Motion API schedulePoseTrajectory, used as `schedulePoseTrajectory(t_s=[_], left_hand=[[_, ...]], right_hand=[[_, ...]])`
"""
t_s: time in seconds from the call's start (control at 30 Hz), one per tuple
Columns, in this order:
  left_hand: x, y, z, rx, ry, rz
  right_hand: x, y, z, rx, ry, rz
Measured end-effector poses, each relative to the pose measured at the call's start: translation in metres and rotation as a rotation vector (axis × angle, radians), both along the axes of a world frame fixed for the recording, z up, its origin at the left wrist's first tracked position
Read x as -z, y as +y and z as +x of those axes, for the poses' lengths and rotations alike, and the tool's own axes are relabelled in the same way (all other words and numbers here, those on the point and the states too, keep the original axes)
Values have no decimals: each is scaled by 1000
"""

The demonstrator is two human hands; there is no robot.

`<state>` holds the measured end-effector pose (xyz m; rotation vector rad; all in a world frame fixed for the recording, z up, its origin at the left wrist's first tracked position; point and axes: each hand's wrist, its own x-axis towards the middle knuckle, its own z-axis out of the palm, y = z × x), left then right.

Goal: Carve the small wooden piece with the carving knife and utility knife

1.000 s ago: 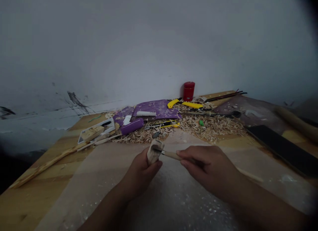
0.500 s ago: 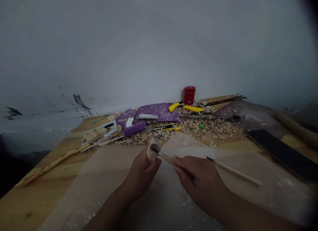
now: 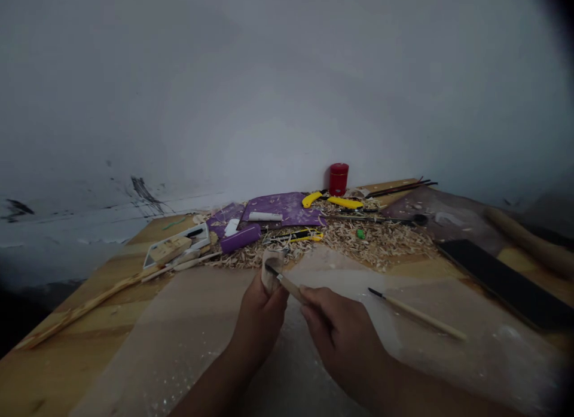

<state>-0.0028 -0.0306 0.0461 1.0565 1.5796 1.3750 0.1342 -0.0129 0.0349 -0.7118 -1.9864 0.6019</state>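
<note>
My left hand (image 3: 259, 318) is wrapped round a small pale piece of wood (image 3: 271, 265) with a hollow in its face, held upright over the plastic sheet. My right hand (image 3: 338, 324) grips a carving chisel (image 3: 292, 288) by its wooden handle. The dark blade points left and meets the hollow of the wood; how deep it bites is too dim to tell. To the right of my right hand a second wooden-handled carving tool (image 3: 421, 315) lies on the sheet.
Wood shavings (image 3: 372, 243) cover the back of the table around yellow utility knives (image 3: 345, 202), a purple roll (image 3: 241, 239) and purple sheets (image 3: 287, 207). A red canister (image 3: 338, 179) stands by the wall. A white tray (image 3: 155, 249) sits left, a dark flat slab (image 3: 506, 279) right.
The view has shifted slightly. Both hands sit a little further left, the wood is tilted differently, and the chisel blade has moved up in the hollow.
</note>
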Motion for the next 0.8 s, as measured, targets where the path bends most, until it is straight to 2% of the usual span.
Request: schedulePoseTrajectory(t_s=[0.17, 0.23, 0.3, 0.37, 0.43, 0.53, 0.63, 0.8], left_hand=[[9, -1, 0, 28, -187, -11], [12, -1, -4, 74, -204, -19], [12, -2, -9, 76, -174, -30], [10, -2, -13, 30, -83, -32], [7, -3, -17, -13, 67, -35], [2, -4, -23, 3, 291, -67], [0, -3, -25, 57, 410, -102], [-1, -2, -21, 89, 467, -134]], right_hand=[[-1, 10, 3, -132, 116, -477], [-4, 17, 9, -126, 137, -555], [-10, 24, 17, -112, 84, -484], [-17, 29, 25, -99, -5, -345], [-23, 31, 31, -108, -84, -228], [-25, 29, 34, -122, -136, -103], [-25, 26, 35, -124, -155, -5], [-27, 25, 38, -109, -219, 55]])
